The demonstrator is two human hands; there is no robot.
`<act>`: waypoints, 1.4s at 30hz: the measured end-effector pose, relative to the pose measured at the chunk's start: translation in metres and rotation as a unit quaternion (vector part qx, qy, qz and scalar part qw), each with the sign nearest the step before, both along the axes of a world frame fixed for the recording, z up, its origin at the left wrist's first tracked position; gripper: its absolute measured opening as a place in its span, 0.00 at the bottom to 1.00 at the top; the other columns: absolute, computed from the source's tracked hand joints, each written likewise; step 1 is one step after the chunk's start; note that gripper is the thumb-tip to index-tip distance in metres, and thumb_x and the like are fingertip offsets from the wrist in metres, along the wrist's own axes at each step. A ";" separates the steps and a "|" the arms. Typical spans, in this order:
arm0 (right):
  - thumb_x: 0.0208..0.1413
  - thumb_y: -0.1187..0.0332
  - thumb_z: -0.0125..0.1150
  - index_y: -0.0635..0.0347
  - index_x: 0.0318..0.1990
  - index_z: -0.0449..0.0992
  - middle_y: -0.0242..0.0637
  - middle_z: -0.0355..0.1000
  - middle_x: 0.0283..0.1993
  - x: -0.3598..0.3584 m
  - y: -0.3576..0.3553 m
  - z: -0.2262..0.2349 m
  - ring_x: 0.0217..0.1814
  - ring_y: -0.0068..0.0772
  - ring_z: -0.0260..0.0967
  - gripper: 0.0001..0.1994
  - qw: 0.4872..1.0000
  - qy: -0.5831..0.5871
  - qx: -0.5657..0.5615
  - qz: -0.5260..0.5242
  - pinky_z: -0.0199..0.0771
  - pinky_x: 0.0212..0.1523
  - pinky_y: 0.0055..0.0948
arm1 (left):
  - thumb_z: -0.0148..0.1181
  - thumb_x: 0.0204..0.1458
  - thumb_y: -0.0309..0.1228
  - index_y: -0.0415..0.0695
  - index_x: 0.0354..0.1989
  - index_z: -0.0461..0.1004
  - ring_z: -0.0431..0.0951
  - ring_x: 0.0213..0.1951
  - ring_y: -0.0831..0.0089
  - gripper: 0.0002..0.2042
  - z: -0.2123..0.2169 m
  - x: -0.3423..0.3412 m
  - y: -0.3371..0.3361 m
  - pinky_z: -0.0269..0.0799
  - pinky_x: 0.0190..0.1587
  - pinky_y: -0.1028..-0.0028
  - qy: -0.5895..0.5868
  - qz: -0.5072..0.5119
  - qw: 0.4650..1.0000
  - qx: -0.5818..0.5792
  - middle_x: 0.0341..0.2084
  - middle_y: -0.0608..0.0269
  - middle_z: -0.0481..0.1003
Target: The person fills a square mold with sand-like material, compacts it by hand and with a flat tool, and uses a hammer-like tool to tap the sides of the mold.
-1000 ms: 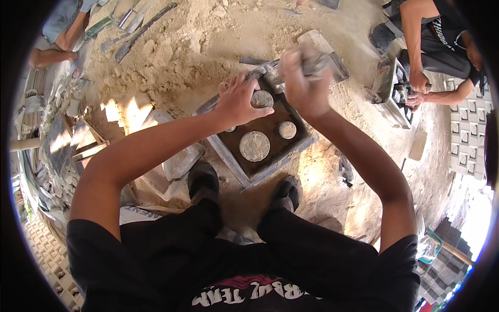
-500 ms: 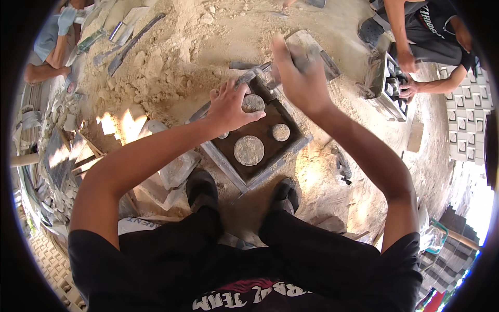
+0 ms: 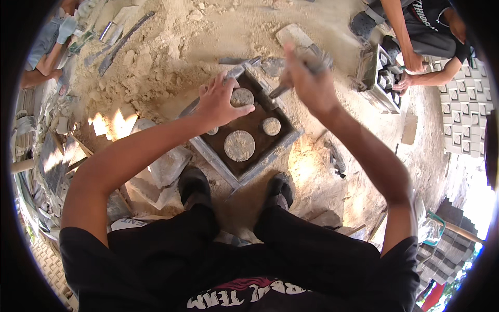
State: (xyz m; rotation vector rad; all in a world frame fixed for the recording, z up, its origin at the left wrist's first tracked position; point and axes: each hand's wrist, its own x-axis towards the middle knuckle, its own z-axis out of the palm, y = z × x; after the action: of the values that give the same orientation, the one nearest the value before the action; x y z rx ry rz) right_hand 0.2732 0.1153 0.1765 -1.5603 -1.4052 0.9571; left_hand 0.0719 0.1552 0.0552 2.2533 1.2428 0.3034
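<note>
A square grey mould [image 3: 214, 159] stands turned cornerwise on the ground in front of my feet. Inside it are several round, dust-covered cylinders, among them a large near one [image 3: 239, 145] and a small right one [image 3: 271, 126]. My left hand [image 3: 218, 101] curves its thumb and fingers around the far cylinder [image 3: 242, 97]. Above the mould's right side, my right hand [image 3: 312, 86] is closed around a grey tool [image 3: 318, 62], smeared by motion; its kind is unclear. A dark bar [image 3: 280, 91] slants between that hand and the mould's rim.
Loose sandy rubble [image 3: 140, 57] spreads beyond the mould, with a long dark tool [image 3: 125, 44] lying on it. At right, another person's hands [image 3: 405, 80] work at a box mould [image 3: 384, 99]. Patterned blocks [image 3: 462, 114] are stacked at far right. Another person sits at far left.
The view has shifted a little, moving the mould leftward in the picture. My right hand with the tool has moved slightly right and down. My left hand stays at the far cylinder.
</note>
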 end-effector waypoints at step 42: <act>0.59 0.51 0.59 0.65 0.30 0.72 0.44 0.68 0.25 0.011 -0.001 -0.070 0.27 0.40 0.68 0.22 0.984 -0.121 0.023 0.126 0.69 0.32 0.38 | 0.58 0.56 0.49 0.42 0.58 0.61 0.68 0.57 0.53 0.29 -0.008 -0.023 0.033 0.61 0.59 0.60 -0.145 -0.045 0.988 -0.005 0.54 0.46 0.67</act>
State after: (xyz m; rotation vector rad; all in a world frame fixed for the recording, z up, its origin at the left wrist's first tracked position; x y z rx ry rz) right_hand 0.2838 0.1146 0.1069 -1.5275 -1.8162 0.8952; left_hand 0.0490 0.1882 0.0476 2.1554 0.9869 0.5660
